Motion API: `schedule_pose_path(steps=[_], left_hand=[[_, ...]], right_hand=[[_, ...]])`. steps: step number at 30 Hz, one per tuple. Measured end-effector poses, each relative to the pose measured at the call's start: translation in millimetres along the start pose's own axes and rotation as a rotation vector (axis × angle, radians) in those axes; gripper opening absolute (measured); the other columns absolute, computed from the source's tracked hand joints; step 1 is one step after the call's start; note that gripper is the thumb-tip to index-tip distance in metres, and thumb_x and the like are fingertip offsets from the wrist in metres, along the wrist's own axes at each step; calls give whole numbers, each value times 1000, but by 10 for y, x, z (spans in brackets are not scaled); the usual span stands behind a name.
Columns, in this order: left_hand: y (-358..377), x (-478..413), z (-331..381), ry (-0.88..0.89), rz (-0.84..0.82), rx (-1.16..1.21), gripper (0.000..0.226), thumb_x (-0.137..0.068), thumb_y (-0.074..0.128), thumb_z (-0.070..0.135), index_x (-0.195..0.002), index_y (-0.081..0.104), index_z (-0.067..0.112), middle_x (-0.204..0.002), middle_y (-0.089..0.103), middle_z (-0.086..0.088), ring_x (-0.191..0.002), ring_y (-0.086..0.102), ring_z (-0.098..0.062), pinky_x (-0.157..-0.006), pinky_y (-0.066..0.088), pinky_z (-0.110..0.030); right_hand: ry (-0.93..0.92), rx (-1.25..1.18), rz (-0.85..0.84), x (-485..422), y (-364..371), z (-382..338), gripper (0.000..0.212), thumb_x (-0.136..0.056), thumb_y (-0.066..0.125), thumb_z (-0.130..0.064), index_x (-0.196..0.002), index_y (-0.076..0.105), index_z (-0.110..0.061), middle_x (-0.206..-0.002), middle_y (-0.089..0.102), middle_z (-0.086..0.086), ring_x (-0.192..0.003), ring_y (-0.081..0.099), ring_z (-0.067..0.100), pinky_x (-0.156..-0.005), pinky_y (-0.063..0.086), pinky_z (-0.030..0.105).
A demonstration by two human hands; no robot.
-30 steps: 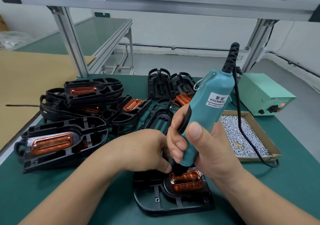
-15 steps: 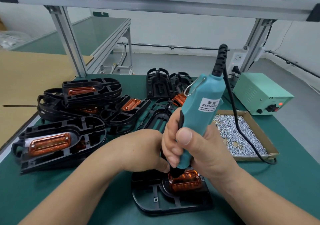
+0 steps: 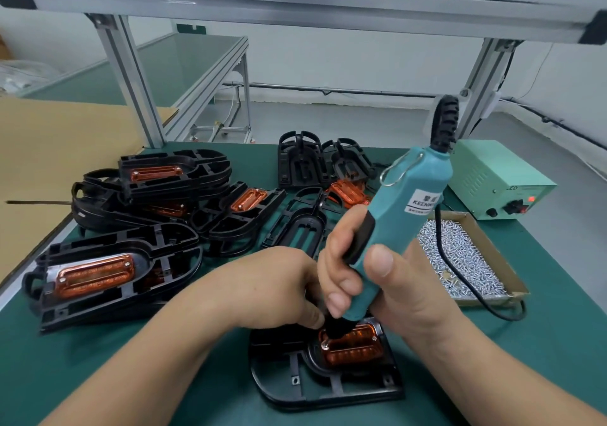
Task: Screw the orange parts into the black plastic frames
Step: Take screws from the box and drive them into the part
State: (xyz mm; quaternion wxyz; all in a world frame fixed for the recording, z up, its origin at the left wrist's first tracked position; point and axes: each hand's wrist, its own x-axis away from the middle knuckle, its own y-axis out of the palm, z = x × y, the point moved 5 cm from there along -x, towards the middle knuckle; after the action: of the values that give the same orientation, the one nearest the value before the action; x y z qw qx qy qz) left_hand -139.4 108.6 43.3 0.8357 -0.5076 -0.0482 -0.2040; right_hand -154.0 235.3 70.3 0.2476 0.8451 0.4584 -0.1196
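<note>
A black plastic frame lies on the green mat near the front edge, with an orange part seated in it. My right hand grips a teal electric screwdriver, tilted, its black tip down on the orange part's left corner where a screw head shows. My left hand rests with curled fingers on the frame beside the tip; what its fingertips hold is hidden. Finished frames with orange parts are piled at the left.
A cardboard tray of small silver screws sits at the right, with the screwdriver's cable across it. A green power supply stands behind it. Empty black frames and a loose orange part lie mid-table. Aluminium posts rise at the back.
The screwdriver's tip has shifted slightly left onto the orange part's left corner. My left hand has stayed on the frame.
</note>
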Motion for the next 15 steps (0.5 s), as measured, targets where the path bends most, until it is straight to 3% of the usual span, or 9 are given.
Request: schedule_pose_path(steps=[6, 11, 15], left_hand=[[43, -45, -1, -6, 18, -94, 27, -84, 80, 43, -74, 61, 26, -59, 57, 10, -53, 51, -5, -53, 39, -27], [60, -48, 11, 20, 44, -136, 25, -84, 76, 46, -89, 71, 22, -79, 70, 0, -72, 65, -15, -62, 55, -35], [78, -40, 14, 29, 69, -159, 26, -83, 72, 42, -88, 71, 16, -75, 68, -6, -62, 61, -20, -52, 49, -33]], right_hand=[[-93, -82, 122, 57, -83, -74, 46, -90, 83, -46, -102, 61, -7, -64, 50, 5, -57, 56, 21, -54, 52, 32], [-141, -163, 176, 34, -244, -167, 40, -91, 81, -43, -101, 60, -10, -65, 51, 2, -58, 55, 16, -55, 52, 29], [-189, -176, 403, 66, -555, -268, 39, -89, 80, -49, -99, 61, -17, -66, 48, -5, -58, 50, 10, -54, 48, 22]])
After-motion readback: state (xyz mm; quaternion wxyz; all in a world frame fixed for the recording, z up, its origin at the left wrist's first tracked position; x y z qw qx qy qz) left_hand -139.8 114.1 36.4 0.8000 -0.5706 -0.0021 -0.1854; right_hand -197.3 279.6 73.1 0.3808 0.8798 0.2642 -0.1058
